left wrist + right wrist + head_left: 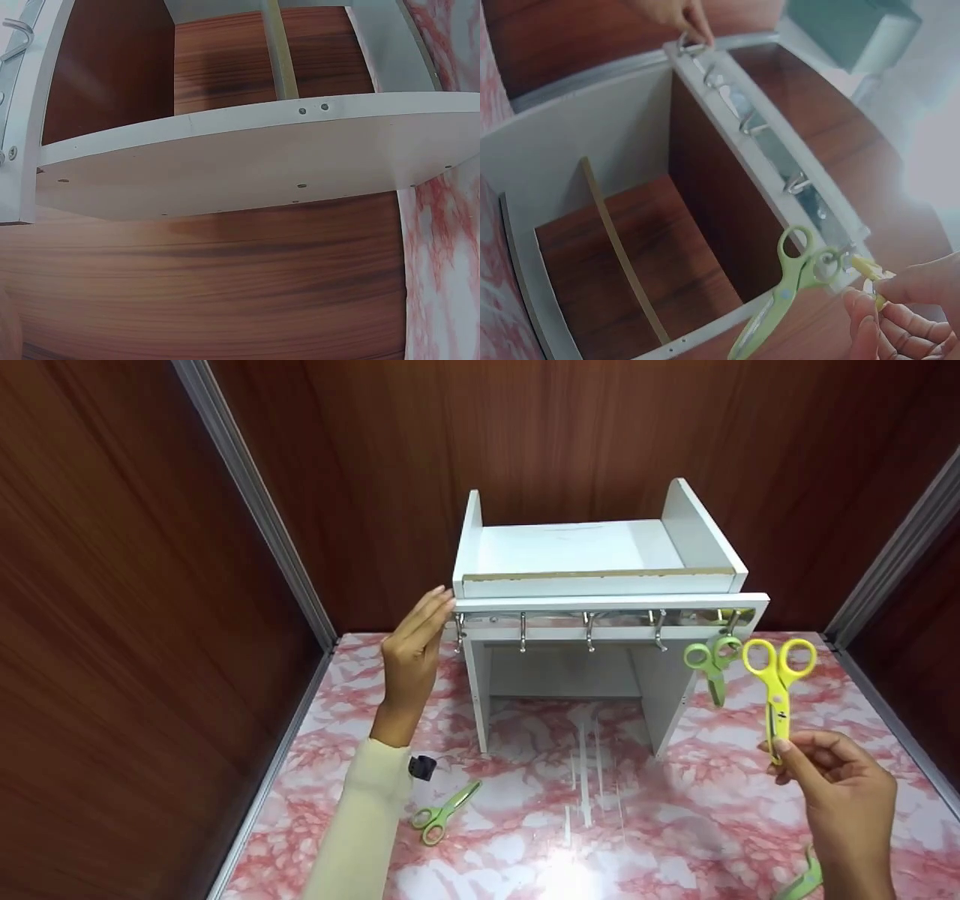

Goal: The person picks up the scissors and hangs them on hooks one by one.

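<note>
My right hand (851,780) pinches yellow scissors (780,682) by the blade end, handles upward. Close to their left, green scissors (712,664) hang by a handle loop from the rightmost hook of the metal hook rail (551,620). That rail runs along the front of a white shelf unit (709,532). With fingers fairly straight, my left hand (412,649) rests against the rail's left end. In the right wrist view, the yellow scissors (866,268) appear edge-on near the hanging green scissors (780,300). The left wrist view mostly shows the unit's side panel (225,165).
Another pair of green scissors (446,814) lies on the red-and-white marbled tabletop (495,862), with a small black object (422,767) nearby. A further green item (802,877) is partly hidden by the right forearm. Brown wood-grain panels (360,472) enclose the table.
</note>
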### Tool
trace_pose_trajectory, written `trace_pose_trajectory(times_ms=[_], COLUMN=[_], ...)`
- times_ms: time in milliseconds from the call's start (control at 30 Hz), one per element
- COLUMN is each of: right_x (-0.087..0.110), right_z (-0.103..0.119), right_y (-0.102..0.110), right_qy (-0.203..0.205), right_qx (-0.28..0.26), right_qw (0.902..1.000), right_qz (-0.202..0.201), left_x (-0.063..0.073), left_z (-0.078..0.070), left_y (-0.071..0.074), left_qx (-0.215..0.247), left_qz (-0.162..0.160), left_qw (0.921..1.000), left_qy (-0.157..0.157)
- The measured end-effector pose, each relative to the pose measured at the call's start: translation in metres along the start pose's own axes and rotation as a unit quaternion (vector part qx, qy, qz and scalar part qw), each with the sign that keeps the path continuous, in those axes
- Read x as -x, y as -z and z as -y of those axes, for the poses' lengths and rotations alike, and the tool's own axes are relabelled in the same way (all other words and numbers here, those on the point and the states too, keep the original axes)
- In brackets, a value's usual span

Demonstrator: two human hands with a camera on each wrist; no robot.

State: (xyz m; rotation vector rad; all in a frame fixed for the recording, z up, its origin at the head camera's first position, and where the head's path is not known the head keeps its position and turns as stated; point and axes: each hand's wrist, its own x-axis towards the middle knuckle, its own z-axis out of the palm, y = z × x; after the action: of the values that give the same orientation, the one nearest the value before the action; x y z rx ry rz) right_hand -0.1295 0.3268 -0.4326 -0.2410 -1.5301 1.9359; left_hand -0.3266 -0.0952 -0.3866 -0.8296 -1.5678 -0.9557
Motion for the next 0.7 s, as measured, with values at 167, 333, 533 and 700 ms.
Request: trace_pose_trajectory(times_ms=[167,333,533,700], right_x=[0.002,0.007,0.012,0.014], right_z=[0.004,0.006,0.010,0.013], right_y=[-0.007,-0.012,-0.019,-0.025], right_qy=[0.006,0.006,0.015,0.011], right_qx=[-0.023,-0.019,0.000,0.012], right_qw=[0.9997,0.9997,0.9994,0.9990], right_qz=[0.003,0.014,0.032,0.041], left_x=[0.000,0.001,0.001,0.000], left_z=[0.000,0.000,0.000,-0.001], left_y=[0.000,0.001,0.002,0.003], left_qx=[-0.006,-0.003,-0.002,-0.004], left_qz=[0.001,0.003,0.005,0.005], left_qw=[1.0000,1.0000,1.0000,1.0000], left_qy=[0.000,0.003,0.005,0.004])
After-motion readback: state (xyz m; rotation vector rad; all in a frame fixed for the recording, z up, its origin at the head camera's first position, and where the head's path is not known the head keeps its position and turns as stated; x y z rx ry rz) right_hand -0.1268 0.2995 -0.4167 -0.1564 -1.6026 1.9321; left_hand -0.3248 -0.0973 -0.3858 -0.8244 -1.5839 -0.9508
